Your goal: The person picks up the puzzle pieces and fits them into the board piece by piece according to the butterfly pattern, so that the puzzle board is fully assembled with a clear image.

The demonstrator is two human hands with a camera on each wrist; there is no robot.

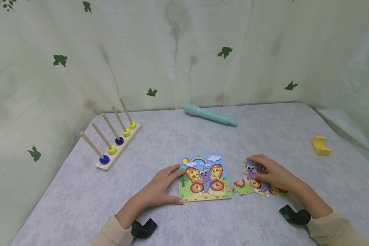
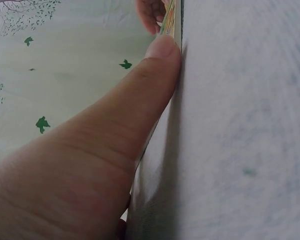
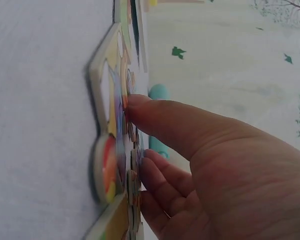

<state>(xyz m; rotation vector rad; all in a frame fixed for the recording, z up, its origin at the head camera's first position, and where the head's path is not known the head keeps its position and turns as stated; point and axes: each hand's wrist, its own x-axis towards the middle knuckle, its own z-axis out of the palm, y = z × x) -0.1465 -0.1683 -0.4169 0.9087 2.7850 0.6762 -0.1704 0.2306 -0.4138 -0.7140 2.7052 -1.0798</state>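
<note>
A square puzzle board (image 1: 205, 194) with a butterfly, sun and rainbow picture lies flat on the table. My left hand (image 1: 161, 186) rests at its left side, fingers fairly straight, fingertips on the left edge and thumb at the near corner. In the left wrist view the thumb (image 2: 125, 95) reaches along the board's edge. Right of the board, several puzzle pieces (image 1: 244, 188) lie in an overlapping pile. My right hand (image 1: 273, 173) bends over this pile, pinching a puzzle piece (image 1: 251, 167) with a butterfly face between thumb and fingers. Its palm hides some of the pile.
At the left stands a wooden peg rack (image 1: 118, 152) with yellow and blue rings on upright pegs. A teal microphone-shaped stick (image 1: 210, 115) lies near the back edge. A yellow angular block (image 1: 320, 146) sits at the far right. Behind the table hangs a leaf-patterned curtain (image 1: 184, 68).
</note>
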